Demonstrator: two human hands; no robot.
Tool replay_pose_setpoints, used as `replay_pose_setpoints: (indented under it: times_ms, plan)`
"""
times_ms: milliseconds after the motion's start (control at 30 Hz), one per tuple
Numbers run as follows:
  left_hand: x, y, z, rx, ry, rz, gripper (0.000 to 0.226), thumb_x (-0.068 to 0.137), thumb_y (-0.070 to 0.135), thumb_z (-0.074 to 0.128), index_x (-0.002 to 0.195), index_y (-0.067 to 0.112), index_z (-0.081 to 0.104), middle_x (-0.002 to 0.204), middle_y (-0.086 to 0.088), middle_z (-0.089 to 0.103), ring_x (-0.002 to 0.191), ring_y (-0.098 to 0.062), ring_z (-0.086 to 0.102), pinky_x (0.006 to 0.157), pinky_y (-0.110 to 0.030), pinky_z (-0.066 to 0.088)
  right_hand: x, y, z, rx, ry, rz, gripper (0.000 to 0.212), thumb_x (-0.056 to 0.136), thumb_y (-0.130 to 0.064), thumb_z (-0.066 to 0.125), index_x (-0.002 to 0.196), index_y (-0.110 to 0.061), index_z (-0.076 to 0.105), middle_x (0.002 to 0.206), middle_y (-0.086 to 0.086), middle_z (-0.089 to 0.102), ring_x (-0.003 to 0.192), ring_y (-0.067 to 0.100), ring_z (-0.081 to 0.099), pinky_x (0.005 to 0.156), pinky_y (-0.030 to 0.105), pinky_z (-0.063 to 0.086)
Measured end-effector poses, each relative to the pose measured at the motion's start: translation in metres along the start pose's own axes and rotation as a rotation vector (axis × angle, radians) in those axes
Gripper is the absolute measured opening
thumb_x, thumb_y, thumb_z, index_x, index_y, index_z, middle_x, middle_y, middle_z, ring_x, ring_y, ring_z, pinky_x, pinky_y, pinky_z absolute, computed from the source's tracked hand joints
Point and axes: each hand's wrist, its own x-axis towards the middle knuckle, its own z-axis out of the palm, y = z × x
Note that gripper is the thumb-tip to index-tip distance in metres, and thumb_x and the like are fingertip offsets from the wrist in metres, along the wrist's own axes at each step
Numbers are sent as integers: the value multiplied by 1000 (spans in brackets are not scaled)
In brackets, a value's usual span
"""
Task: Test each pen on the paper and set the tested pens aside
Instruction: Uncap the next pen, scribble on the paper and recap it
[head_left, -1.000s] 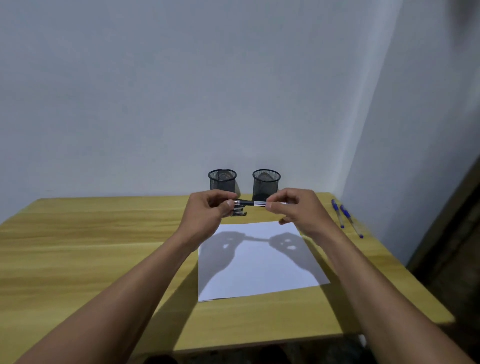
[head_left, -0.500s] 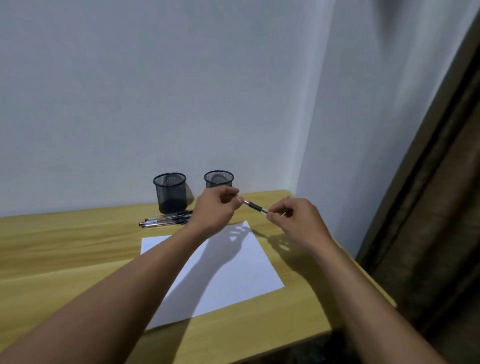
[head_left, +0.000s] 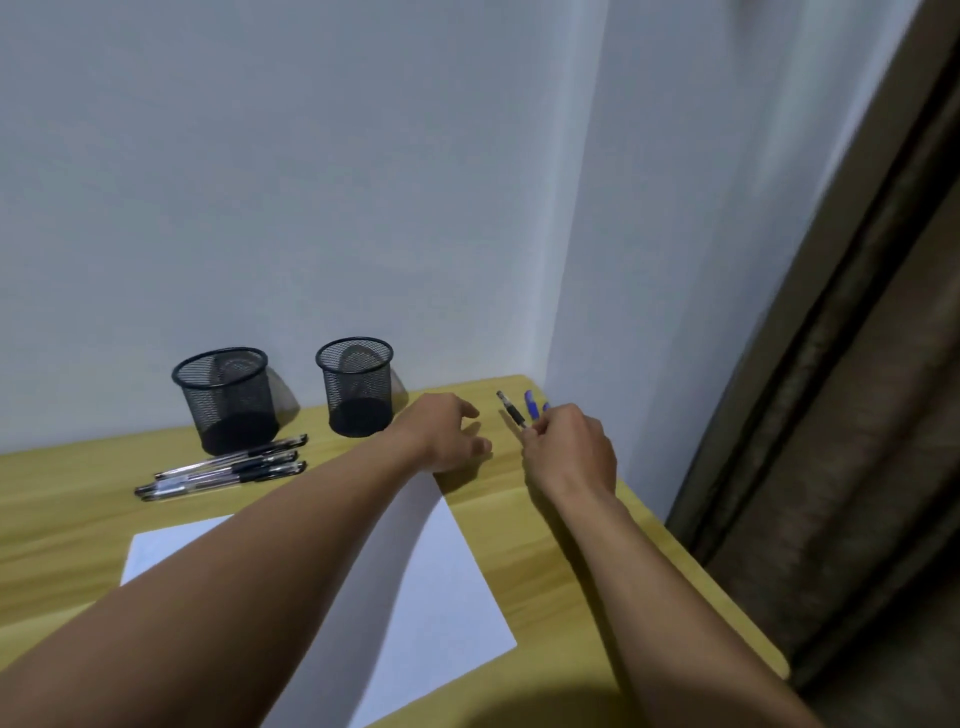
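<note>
My right hand (head_left: 569, 449) pinches a black pen (head_left: 511, 411) by its lower end, low over the table's far right corner. Just right of it lie blue pens (head_left: 531, 404), partly hidden by my fingers. My left hand (head_left: 448, 432) hovers beside it with relaxed fingers and holds nothing. A white sheet of paper (head_left: 436, 571) lies on the wooden table (head_left: 545, 525), largely under my left forearm. Several black pens (head_left: 223, 470) lie in a bunch at the left, in front of the mesh cups.
Two black mesh pen cups (head_left: 224, 397) (head_left: 356, 385) stand by the back wall. The side wall closes the table's right corner. A brown curtain (head_left: 831, 415) hangs at the right, past the table's edge.
My left hand has let go of the black pen. My right hand has carried it right toward the blue pens in the corner. My view has swung right.
</note>
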Motion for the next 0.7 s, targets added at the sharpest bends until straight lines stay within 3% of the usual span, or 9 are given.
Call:
replay_pose_setpoints:
  times_ms: [267, 500, 700]
  plan:
    - [24, 3, 9, 160, -92, 27, 71, 82, 60, 64, 145, 31, 47, 149, -1, 47, 137, -24, 42, 107, -33, 39, 27, -1, 23, -168, -16, -48, 20, 100, -21, 55, 98, -9, 71, 101, 12, 69, 86, 32, 63, 65, 33, 41]
    - [20, -1, 11, 164, -85, 40, 71, 81, 62, 64, 143, 31, 49, 148, -1, 49, 136, -24, 44, 106, -34, 41, 19, 4, 17, -124, -11, -108, 21, 97, -27, 63, 98, -9, 75, 95, 7, 71, 84, 26, 65, 74, 39, 58]
    - [-8, -3, -7, 59, -13, 49, 69, 81, 52, 70, 142, 26, 51, 140, -4, 57, 128, -22, 54, 103, -31, 45, 2, -1, -8, -93, -33, -178, 24, 97, -25, 62, 107, -8, 75, 104, 8, 73, 93, 29, 67, 81, 42, 59]
